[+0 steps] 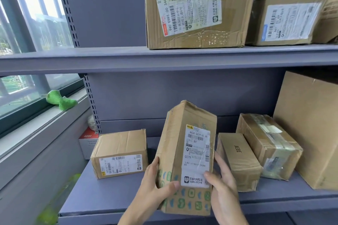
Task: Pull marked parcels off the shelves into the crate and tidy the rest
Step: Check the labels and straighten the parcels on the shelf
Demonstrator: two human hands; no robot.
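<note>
Head view: both hands, left hand [153,186] and right hand [222,184], have fingers clamped on the printed parcel [186,159], tilted up at the lower shelf's [102,193] front edge. Best to check its shipping label [196,155] for a mark before crating.

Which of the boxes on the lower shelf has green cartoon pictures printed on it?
The tall parcel held between the left hand and right hand. Its lower part carries green and blue drawings; the other boxes on that shelf are plain brown cardboard.
</note>
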